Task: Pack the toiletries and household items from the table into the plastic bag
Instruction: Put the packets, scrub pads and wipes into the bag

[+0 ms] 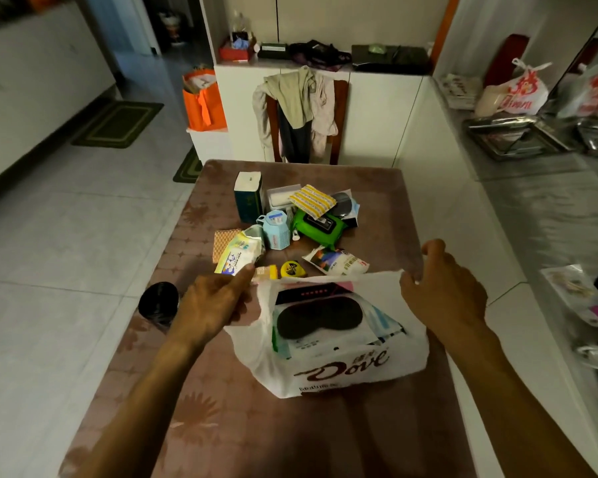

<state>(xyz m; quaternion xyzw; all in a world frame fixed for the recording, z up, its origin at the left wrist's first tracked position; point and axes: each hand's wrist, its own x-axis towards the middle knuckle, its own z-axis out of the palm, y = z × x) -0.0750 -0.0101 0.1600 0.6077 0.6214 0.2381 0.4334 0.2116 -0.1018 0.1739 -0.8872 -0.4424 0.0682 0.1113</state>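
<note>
here the white plastic bag (342,370) lies at six o'clock on the table (290,429), black eye mask (320,319) inside; left hand (214,305) and right hand (442,288) pinch its rim apart. loose items, including a green wipes pack (320,225), sit toward twelve o'clock.

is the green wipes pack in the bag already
No, the green wipes pack lies on the table beyond the bag.

Both hands are pinching the plastic bag (342,370) open, left hand (214,301) on its left edge, right hand (446,288) on its right; an eye mask (320,319) is lying inside between them, a tape measure (293,270) sitting just beyond.
</note>
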